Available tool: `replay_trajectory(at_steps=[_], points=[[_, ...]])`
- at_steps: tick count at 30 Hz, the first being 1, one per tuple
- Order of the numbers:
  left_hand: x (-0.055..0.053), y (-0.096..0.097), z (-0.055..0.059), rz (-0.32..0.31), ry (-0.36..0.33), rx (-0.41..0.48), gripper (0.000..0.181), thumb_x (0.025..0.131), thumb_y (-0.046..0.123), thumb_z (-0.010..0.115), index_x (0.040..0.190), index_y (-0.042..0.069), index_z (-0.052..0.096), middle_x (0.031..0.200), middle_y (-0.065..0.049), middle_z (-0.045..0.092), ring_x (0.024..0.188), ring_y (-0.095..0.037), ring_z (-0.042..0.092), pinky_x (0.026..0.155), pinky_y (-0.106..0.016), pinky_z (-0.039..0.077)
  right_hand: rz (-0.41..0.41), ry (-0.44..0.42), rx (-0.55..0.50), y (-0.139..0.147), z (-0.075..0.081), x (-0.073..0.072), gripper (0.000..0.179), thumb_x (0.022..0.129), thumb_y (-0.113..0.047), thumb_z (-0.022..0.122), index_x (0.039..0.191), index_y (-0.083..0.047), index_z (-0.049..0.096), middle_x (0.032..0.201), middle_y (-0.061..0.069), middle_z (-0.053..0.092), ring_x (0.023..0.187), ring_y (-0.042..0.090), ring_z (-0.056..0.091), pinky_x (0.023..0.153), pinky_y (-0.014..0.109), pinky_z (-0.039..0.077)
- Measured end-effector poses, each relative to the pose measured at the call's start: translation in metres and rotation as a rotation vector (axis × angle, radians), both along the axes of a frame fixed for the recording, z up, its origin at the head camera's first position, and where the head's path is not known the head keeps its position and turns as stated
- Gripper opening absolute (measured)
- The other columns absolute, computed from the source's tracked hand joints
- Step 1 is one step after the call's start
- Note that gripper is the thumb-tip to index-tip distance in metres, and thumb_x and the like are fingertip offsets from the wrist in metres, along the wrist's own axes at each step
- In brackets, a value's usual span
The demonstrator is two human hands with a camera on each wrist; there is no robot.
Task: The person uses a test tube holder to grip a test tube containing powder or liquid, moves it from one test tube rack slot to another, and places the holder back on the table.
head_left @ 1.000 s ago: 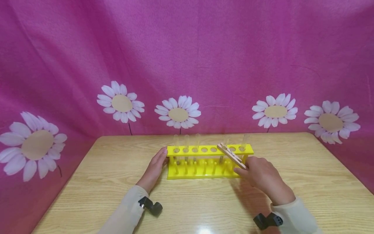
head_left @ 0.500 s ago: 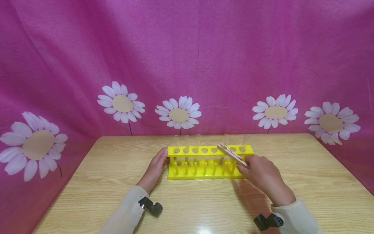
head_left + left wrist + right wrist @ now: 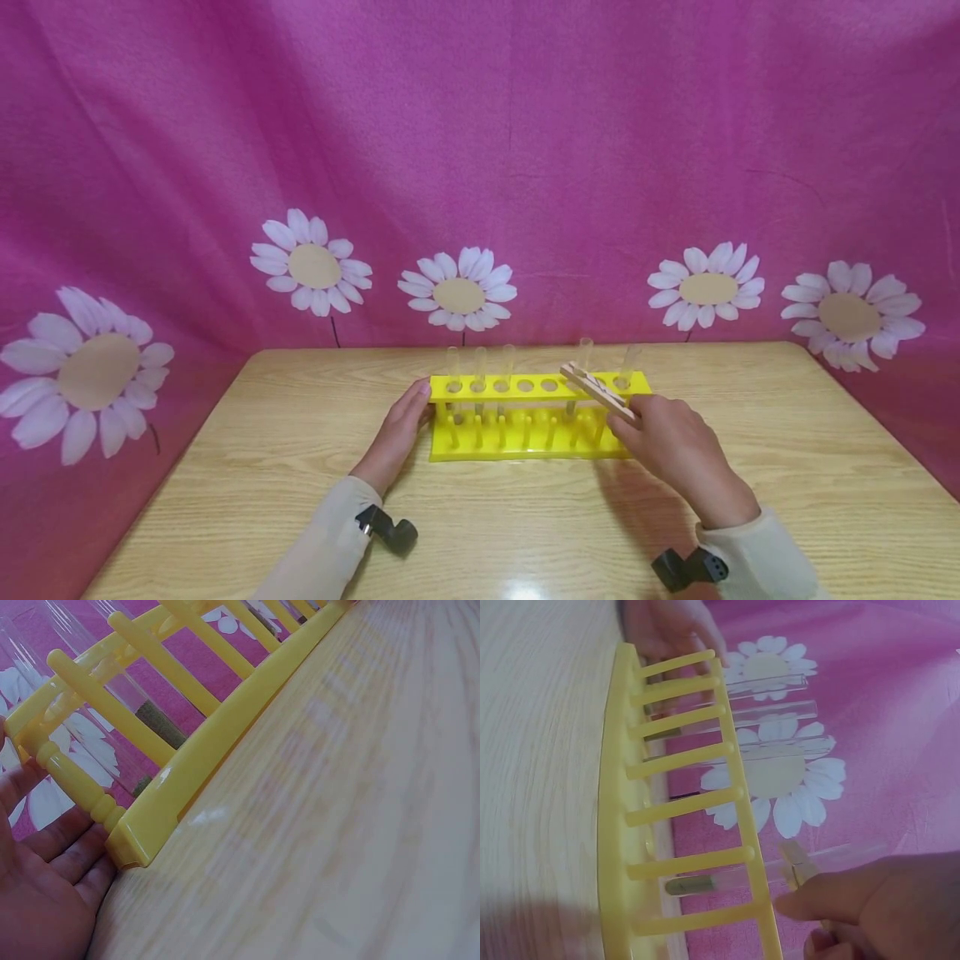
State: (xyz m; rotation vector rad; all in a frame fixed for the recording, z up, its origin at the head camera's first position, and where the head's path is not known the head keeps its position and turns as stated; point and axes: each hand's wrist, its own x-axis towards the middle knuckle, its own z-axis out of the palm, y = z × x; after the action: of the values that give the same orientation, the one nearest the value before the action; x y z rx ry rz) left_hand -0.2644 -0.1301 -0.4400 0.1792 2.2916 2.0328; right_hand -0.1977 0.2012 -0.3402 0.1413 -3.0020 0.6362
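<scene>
A yellow test tube rack [image 3: 537, 454] stands on the wooden table. Its left end is held by my left hand [image 3: 392, 433], with the thumb at the top plate and the other fingers [image 3: 67, 840] around the end post. My right hand [image 3: 678, 454] pinches a wooden test tube clamp [image 3: 600, 393] slanting across the rack's right part. The clamp's far end meets a clear test tube [image 3: 587, 353]; the tube slopes slightly, its rounded bottom [image 3: 690, 885] above the base with dark greenish contents. Where jaws and glass meet is partly hidden.
Three upright glass tubes [image 3: 481, 360] occupy the rack's left holes; another tube [image 3: 630, 360] leans at the far right. Upright pegs [image 3: 682, 806] line the rack's front. Behind the table [image 3: 285, 417] hangs a pink cloth [image 3: 570, 167] with printed daisies.
The clamp and the tube at its tip have risen slightly, and the tube's top has shifted a little right. My left hand and the rack look unmoved.
</scene>
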Motion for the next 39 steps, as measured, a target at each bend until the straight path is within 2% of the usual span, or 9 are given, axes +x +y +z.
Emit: replay_trajectory(at_steps=[8, 16, 18, 25, 32, 39], points=[[-0.003, -0.001, -0.003, -0.035, 0.072, 0.043, 0.060, 0.103, 0.050, 0.034, 0.144, 0.006, 0.041, 0.147, -0.014, 0.040, 0.136, -0.029, 0.039, 0.116, -0.042, 0.030, 0.033, 0.009, -0.021, 0.000, -0.001, 0.001, 0.031, 0.095, -0.038, 0.059, 0.088, -0.008, 0.056, 0.060, 0.003, 0.044, 0.052, 0.017, 0.041, 0.044, 0.027, 0.032], [-0.003, -0.002, -0.003, -0.032, 0.062, 0.037, 0.062, 0.101, 0.053, 0.035, 0.144, 0.008, 0.041, 0.148, -0.012, 0.040, 0.136, -0.027, 0.038, 0.116, -0.041, 0.029, 0.068, 0.052, -0.032, 0.000, 0.002, 0.003, 0.040, 0.098, -0.043, 0.052, 0.120, -0.009, 0.057, 0.062, 0.001, 0.044, 0.054, 0.017, 0.041, 0.046, 0.029, 0.033], [-0.003, -0.002, -0.002, -0.033, 0.061, 0.039, 0.062, 0.101, 0.052, 0.035, 0.145, 0.008, 0.041, 0.148, -0.012, 0.039, 0.136, -0.028, 0.038, 0.116, -0.041, 0.029, 0.068, 0.051, -0.037, -0.001, 0.003, 0.003, 0.040, 0.099, -0.042, 0.051, 0.122, -0.009, 0.057, 0.063, 0.001, 0.045, 0.055, 0.017, 0.042, 0.046, 0.028, 0.033], [-0.003, -0.003, -0.003, -0.033, 0.059, 0.047, 0.059, 0.102, 0.049, 0.036, 0.144, 0.008, 0.042, 0.147, -0.012, 0.041, 0.134, -0.029, 0.040, 0.116, -0.042, 0.029, 0.070, 0.078, -0.050, -0.001, 0.005, 0.005, 0.029, 0.099, -0.038, 0.053, 0.105, -0.010, 0.059, 0.060, 0.001, 0.043, 0.052, 0.017, 0.039, 0.044, 0.028, 0.031], [-0.003, -0.002, -0.003, -0.031, 0.061, 0.051, 0.057, 0.103, 0.046, 0.035, 0.144, 0.007, 0.042, 0.146, -0.013, 0.041, 0.134, -0.029, 0.041, 0.116, -0.043, 0.029, 0.055, 0.058, -0.067, -0.001, 0.008, 0.007, 0.038, 0.099, -0.048, 0.047, 0.091, -0.012, 0.055, 0.061, 0.002, 0.043, 0.052, 0.016, 0.038, 0.043, 0.028, 0.030], [-0.002, -0.001, -0.002, -0.020, 0.044, 0.041, 0.058, 0.103, 0.048, 0.036, 0.144, 0.008, 0.041, 0.147, -0.012, 0.041, 0.134, -0.028, 0.040, 0.115, -0.043, 0.030, 0.034, 0.061, -0.056, 0.000, 0.012, 0.009, 0.039, 0.100, -0.047, 0.045, 0.084, -0.012, 0.051, 0.060, 0.003, 0.042, 0.051, 0.017, 0.037, 0.043, 0.028, 0.029]])
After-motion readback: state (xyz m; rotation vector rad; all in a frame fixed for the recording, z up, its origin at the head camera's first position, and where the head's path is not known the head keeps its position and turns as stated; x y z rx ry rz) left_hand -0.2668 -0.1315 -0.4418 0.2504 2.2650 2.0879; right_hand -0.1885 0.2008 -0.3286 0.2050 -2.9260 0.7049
